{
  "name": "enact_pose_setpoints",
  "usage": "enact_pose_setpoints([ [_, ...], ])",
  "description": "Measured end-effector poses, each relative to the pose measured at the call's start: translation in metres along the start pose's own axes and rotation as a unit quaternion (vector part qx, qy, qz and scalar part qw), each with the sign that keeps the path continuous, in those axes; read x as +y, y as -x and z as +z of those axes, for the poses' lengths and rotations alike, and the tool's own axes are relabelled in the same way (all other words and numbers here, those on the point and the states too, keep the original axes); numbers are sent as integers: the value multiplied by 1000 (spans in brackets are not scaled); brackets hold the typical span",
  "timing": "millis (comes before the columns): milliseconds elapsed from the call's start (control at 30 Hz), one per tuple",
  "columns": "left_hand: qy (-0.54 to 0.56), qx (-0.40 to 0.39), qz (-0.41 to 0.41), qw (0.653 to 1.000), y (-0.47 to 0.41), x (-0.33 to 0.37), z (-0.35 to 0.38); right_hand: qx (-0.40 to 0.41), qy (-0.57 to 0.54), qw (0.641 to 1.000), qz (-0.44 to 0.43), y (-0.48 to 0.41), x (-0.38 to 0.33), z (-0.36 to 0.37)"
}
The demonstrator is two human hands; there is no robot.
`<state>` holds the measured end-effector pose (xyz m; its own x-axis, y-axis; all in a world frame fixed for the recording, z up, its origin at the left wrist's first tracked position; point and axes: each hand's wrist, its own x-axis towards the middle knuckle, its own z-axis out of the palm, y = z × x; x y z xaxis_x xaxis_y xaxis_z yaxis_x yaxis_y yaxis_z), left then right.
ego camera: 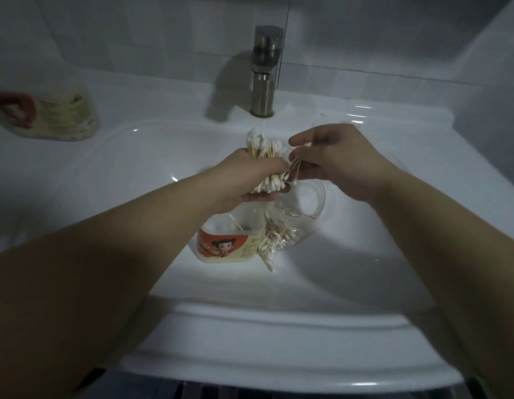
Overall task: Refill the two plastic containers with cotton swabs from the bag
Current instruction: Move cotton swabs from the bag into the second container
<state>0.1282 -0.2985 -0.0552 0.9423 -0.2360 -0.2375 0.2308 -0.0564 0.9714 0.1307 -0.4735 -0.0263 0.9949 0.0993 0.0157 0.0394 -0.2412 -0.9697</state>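
A thick bundle of cotton swabs (264, 149) was held upright over the basin of a white sink (279, 326). The grip of the left hand (250, 175) was wrapped round its middle, so that white tips were seen above and below the fist. Just beside it, at three o'clock, a few loose swabs (294, 168) were pinched by their sticks in the grip of the right hand (336, 159), between thumb and fingertips. Below the hands, at six o'clock from the bundle, an open container (227, 246) with a cartoon label was stood in the basin, one swab leaning inside it. A clear bag (296, 223) holding swabs was laid just beside the container, at its three o'clock side. A second container (48, 113), blurred and seemingly filled, was set on the sink ledge at ten o'clock. A metal tap (264, 70) was fixed at twelve o'clock.
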Motion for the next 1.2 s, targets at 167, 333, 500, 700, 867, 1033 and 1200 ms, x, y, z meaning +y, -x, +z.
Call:
enact_pose_setpoints([
  [167,23,-26,-16,999,3,2,2,6,1,1000,-3,2,1,10],
  [333,-15,-34,-20,999,4,3,0,10,5,1000,17,0,-1,9],
  [500,-44,-23,-31,998,1,2,-1,44,-28,998,24,-1,-4,0],
  [700,-52,19,-40,998,-1,-2,-2,98,-52,994,9,-7,-1,-6],
  [867,-36,73,7,997,-8,-3,-6,60,63,996,37,-9,2,-12],
  [1033,-18,77,50,996,-8,-3,-4,-15,138,990,32,-3,3,-2],
  [1200,-31,20,39,999,-4,-4,-2,-23,-20,999,30,-2,-2,-3],
])
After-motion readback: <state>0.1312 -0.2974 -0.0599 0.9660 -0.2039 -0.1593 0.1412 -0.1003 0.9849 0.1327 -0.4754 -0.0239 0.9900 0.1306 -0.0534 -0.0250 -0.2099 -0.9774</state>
